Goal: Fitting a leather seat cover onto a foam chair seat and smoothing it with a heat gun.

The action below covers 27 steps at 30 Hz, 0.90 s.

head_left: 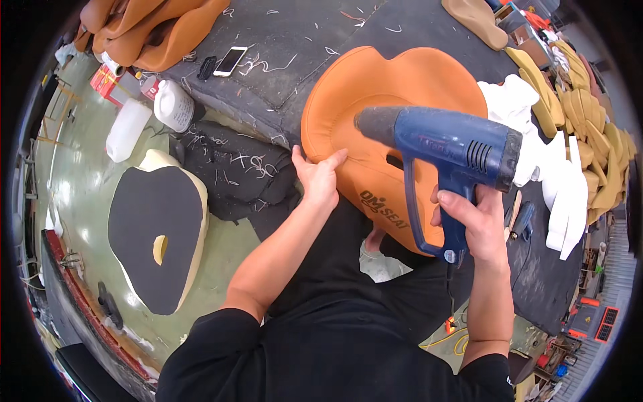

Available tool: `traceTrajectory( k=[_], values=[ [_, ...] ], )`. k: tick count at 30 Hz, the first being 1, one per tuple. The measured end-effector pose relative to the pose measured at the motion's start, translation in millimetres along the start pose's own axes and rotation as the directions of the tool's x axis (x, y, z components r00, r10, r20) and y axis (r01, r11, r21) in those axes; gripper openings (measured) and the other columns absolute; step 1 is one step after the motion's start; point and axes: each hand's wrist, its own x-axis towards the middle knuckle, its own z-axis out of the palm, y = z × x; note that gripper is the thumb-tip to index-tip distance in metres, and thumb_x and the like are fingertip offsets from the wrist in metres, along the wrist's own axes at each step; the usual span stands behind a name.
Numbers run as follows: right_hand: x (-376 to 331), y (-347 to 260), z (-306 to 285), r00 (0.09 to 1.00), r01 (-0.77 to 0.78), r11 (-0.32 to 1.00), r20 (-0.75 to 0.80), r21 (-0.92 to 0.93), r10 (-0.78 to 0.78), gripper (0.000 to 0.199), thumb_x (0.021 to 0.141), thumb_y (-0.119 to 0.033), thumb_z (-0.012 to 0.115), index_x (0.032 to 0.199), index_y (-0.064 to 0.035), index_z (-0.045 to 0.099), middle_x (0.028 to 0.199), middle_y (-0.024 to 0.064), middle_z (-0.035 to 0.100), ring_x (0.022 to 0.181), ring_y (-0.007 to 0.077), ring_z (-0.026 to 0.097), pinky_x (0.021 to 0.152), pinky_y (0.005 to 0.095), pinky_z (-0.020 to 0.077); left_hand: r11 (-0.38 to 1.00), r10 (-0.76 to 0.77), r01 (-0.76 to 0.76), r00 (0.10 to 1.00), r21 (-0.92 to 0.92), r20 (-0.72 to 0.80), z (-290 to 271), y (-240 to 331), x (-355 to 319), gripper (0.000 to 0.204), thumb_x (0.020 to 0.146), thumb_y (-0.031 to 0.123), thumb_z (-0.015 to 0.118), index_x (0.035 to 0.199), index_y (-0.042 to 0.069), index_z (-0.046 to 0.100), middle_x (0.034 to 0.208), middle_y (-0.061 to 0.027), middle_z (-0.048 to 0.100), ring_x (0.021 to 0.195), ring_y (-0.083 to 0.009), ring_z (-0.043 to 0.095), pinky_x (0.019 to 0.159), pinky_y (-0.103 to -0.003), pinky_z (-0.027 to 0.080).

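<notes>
Head view: my right hand (477, 224) is closed around the grip of a blue plastic heat gun (447, 149), nozzle aimed left over the orange upholstered seat cushion (355, 94), which rests tilted on the dark work table (308, 40). My left hand (317, 177) presses flat, fingers spread, on the cushion's left edge (just below the nozzle). Risk, as I judge it: dwelling in one spot could scorch the cover, and hot air drifting downward could burn my left fingers. A black-faced foam pad (155, 224) lies well apart.
</notes>
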Motion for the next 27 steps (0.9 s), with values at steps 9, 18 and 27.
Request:
traceTrajectory(
  k=[9,18,27],
  values=[
    [-14.5,-11.6,11.0,0.988,-0.075,0.997,0.133,-0.009,0.076,0.054,0.084,-0.01,0.075,0.131,0.0082,0.055,0.093,0.0155,0.068,0.069,0.0225,0.069,0.063,0.0336,0.058,1.0,0.028,-0.028,1.0,-0.001,0.008,-41.5,74.9,-32.8,0.121,0.076,-0.018,0.079,0.164,0.004,0.0,0.147,-0.0219,0.05,0.129,-0.034,0.059,0.108,-0.049,0.052],
    [15.1,-9.8,48.0,0.951,-0.003,0.99,0.304,-0.143,0.047,0.047,0.089,-0.004,0.077,0.13,0.0055,0.056,0.101,0.0102,0.066,0.075,0.0172,0.067,0.066,0.0314,0.0578,0.991,-0.04,0.063,0.981,-0.115,0.191,-80.8,91.8,-42.9,0.079,0.094,-0.001,0.07,0.159,0.005,0.027,0.15,-0.0158,0.051,0.134,-0.0295,0.055,0.114,-0.048,0.044],
    [20.7,-21.7,68.7,0.931,0.016,0.966,0.357,-0.256,0.079,0.039,0.092,-0.004,0.073,0.127,0.0039,0.06,0.096,0.0058,0.066,0.077,0.0129,0.064,0.068,0.0285,0.0523,0.988,-0.102,0.122,0.977,-0.099,0.188,-113.5,91.7,-30.0,0.066,0.106,0.037,0.055,0.159,0.007,0.03,0.154,-0.0169,0.047,0.135,-0.0351,0.052,0.107,-0.053,0.046]
  ],
)
